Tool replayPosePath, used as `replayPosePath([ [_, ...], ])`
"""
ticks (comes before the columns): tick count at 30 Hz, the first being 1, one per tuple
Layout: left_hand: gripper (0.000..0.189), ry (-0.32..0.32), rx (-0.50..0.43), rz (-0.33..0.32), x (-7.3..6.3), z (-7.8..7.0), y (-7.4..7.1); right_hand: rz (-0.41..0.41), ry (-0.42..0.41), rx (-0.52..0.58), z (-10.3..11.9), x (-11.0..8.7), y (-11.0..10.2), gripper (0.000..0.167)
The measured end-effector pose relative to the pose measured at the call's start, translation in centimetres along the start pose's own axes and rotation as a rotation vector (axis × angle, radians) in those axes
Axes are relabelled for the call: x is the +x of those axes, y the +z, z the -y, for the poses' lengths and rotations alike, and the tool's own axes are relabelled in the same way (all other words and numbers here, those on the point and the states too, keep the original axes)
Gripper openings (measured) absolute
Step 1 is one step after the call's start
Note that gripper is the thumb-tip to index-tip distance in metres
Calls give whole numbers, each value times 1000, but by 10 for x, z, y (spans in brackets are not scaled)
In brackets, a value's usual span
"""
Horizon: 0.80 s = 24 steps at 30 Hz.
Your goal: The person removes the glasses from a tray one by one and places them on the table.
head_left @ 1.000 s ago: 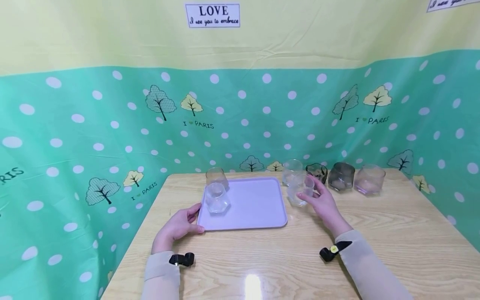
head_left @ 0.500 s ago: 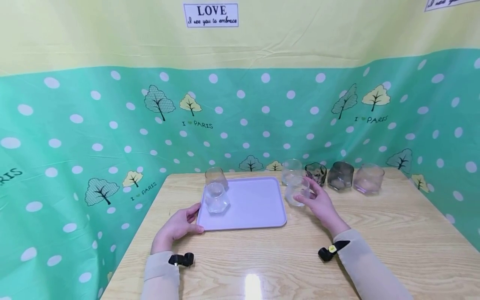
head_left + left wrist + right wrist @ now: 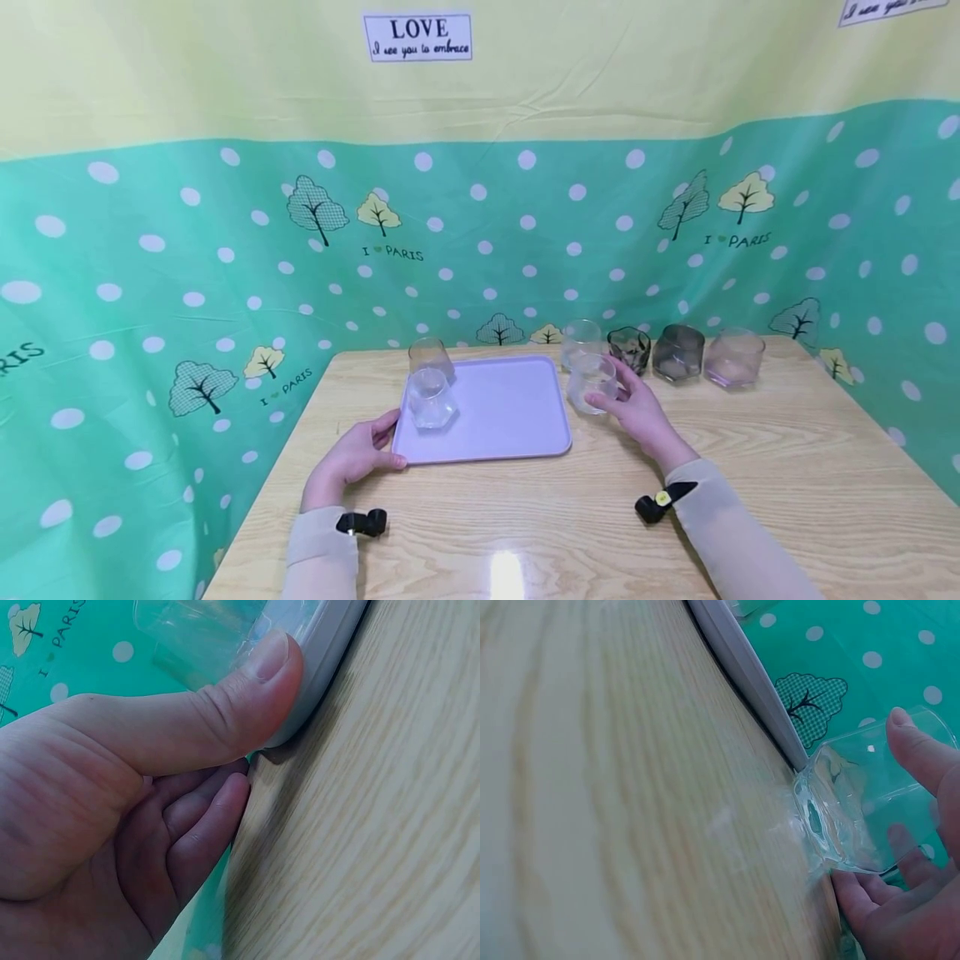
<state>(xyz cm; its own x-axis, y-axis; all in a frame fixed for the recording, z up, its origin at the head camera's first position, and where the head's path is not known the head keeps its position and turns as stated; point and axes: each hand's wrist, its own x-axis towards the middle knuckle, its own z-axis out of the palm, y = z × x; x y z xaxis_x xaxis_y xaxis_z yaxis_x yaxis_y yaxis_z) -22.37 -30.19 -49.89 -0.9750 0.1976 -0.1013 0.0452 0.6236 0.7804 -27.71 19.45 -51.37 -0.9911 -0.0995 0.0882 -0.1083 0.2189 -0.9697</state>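
Closer by a touch to the lilac tray (image 3: 510,417) than a second ago are the held glass (image 3: 592,385) and the right grip (image 3: 641,417); the tray, the left grip (image 3: 356,454) and the other glasses look unmoved. The right grip holds the glass from its right side, thumb on the near wall, fingers toward the far one. The glass is roughly upright, to the right of the tray; whether its base touches the surface (image 3: 450,525) I cannot tell.

In the right wrist view the base comes just beside the tray's edge. A low leftward move could catch it on the raised rim, tipping the glass or nudging the tray. The left grip pinches the tray's near left corner, which probably limits sliding, but nothing steadies the opposite side. A hard shove could jolt the clear tumbler (image 3: 432,404) on the tray's left part, or the amber glass (image 3: 429,354) by the far left corner, its footing unclear.

Close behind the held glass stands a bluish glass (image 3: 579,335); a turned wrist might knock the two together, and the fingers come near the dark patterned glass (image 3: 628,348). Smooth walls could slip if the fingers loosen.
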Motion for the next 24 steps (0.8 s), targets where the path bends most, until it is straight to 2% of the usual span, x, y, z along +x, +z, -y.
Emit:
replayPosePath([
  [8,101,17,-16,6,-1,0,1,12,11,-4,0,-1,0,94],
  [24,101,5,-15,1,-2,-1,1,19,11,-38,3,-2,1,95],
])
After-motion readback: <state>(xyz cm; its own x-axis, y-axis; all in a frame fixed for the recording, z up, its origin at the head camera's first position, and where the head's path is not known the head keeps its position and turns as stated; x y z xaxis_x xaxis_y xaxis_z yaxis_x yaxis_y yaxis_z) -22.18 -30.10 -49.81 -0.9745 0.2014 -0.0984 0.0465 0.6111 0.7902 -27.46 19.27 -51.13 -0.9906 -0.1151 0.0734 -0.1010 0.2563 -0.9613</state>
